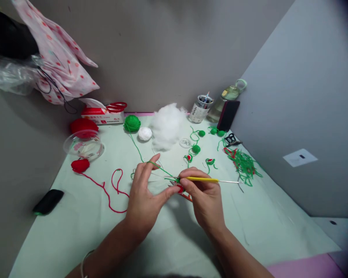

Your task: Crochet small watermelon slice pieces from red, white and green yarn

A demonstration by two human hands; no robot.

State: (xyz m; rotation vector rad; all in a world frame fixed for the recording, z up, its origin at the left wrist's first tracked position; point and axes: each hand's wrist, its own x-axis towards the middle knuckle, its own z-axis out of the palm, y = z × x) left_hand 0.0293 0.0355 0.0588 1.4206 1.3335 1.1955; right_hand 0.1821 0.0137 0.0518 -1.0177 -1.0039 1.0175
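Observation:
Between the fingers of my right hand (204, 193) is a yellow-handled crochet hook (203, 179), its metal ends pointing left and right. My left hand (147, 191) pinches a small red and green crochet piece (179, 188) with its thumb, and the right fingertips meet it there. Green yarn (137, 148) runs from a green ball (132, 123) over my raised left forefinger to the piece. Something orange (187, 197), perhaps scissor handles, shows just under the piece, partly hidden by my right hand.
White stuffing (168, 125) and a white yarn ball (145, 134) sit at the back. Red yarn (80, 165) and a clear tub (87, 148) stand left, a black object (48, 201) beyond. Green scraps (245, 166), a phone (228, 116), a bottle (220, 106) and a can (200, 110) are right.

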